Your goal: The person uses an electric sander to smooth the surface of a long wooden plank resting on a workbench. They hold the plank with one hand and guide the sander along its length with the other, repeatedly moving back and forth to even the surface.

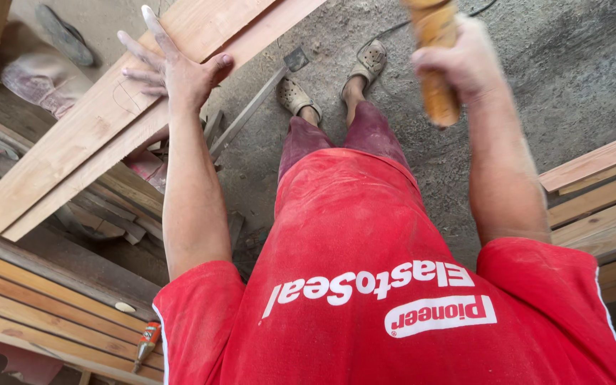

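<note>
— While the view looks straight down past the red shirt [365,285], where does each hand sit?

— At about eleven o'clock, the left hand [176,68] lies flat with fingers spread wide on the long wooden plank [73,142], gripping nothing, only pressing down. At about one o'clock, the right hand [461,60] is wrapped tight round a wooden handle [436,71], raised and blurred.

— What is on the end of that handle?

— I cannot tell; the top runs out of frame, so it may be a hammer or a mallet.

— And how would the plank handle?

— I judge it stiff, fairly heavy and long, rough-sawn rather than slippery. It runs slantwise from eight o'clock up to twelve, resting on a stack of other boards [44,299]. A flat palm near the middle should steady it; to lift it, holding both long edges would be safest, since one end would swing.

— Anything else about?

— Sandalled feet [329,82] on the dusty concrete floor [536,93] at twelve, more boards [600,192] at three, and a small orange-handled tool [146,342] at seven.
</note>
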